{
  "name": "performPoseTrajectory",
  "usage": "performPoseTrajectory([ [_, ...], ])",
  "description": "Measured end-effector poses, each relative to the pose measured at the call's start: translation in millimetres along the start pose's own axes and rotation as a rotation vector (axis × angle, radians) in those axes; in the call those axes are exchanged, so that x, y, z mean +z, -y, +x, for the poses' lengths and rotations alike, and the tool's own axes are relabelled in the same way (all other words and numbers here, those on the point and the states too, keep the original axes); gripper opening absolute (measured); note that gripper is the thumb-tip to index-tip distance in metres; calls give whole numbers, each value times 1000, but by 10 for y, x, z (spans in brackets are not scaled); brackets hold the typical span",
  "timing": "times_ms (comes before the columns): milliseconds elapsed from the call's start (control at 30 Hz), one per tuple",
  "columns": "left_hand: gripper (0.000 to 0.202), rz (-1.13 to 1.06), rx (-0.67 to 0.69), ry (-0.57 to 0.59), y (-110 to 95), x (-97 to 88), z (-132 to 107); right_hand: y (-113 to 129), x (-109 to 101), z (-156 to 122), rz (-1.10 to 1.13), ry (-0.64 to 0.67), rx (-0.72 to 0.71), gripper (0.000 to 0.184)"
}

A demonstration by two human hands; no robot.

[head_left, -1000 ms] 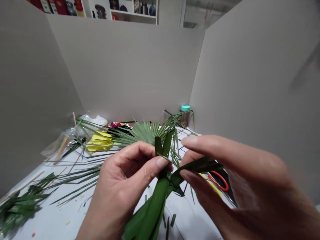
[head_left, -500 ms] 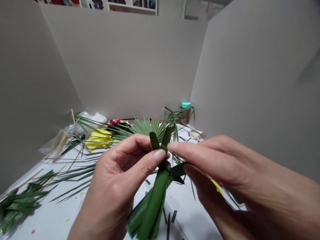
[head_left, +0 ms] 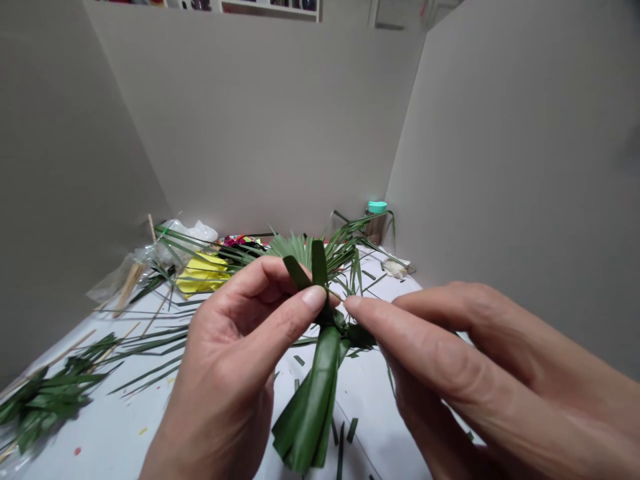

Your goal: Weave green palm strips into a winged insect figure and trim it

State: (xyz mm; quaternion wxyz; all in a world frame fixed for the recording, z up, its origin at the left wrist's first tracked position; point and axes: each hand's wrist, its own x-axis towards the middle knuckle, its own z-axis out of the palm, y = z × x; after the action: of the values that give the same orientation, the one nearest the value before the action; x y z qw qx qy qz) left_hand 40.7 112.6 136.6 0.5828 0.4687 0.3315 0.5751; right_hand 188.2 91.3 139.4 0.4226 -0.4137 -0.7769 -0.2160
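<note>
A folded palm-leaf piece hangs over the white table, with two blunt strips standing up at its top and broad blades spreading below. My left hand is closed on its upper part, thumb in front and index finger behind. From the pinch a thin leaf strip runs right to the fingertip of my right hand, which appears to grip its end. The right thumb is partly hidden behind the index finger, close to the dark folded leaf at the side of the piece.
Fan-shaped palm leaves lie behind my hands. Left are yellow paper, clear plastic bags, thin sticks and a bundle of leaves. A teal-lidded bottle stands at the back. Leaf scraps dot the table. Grey panels enclose it.
The leaf piece has tilted slightly, its top strips moving left and up. My right hand has moved slightly down and right, with the thin strip stretched between the hands.
</note>
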Motion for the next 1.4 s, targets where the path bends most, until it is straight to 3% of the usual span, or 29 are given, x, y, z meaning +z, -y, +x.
performPoseTrajectory([
  [733, 13, 25, 97, -53, 33, 7, -19, -59, -3, -79, -10, 10, 12, 21],
  [1000, 9, 53, 146, -46, 68, 6, -38, -240, -196, -204, -7, 66, -168, 31],
  [1233, 8, 48, 146, -49, 66, -23, -49, -56, -72, -105, -7, 22, 15, 21],
  [1400, 8, 45, 144, -59, 76, -20, -18, 41, -29, -64, -11, -12, 49, 22],
])
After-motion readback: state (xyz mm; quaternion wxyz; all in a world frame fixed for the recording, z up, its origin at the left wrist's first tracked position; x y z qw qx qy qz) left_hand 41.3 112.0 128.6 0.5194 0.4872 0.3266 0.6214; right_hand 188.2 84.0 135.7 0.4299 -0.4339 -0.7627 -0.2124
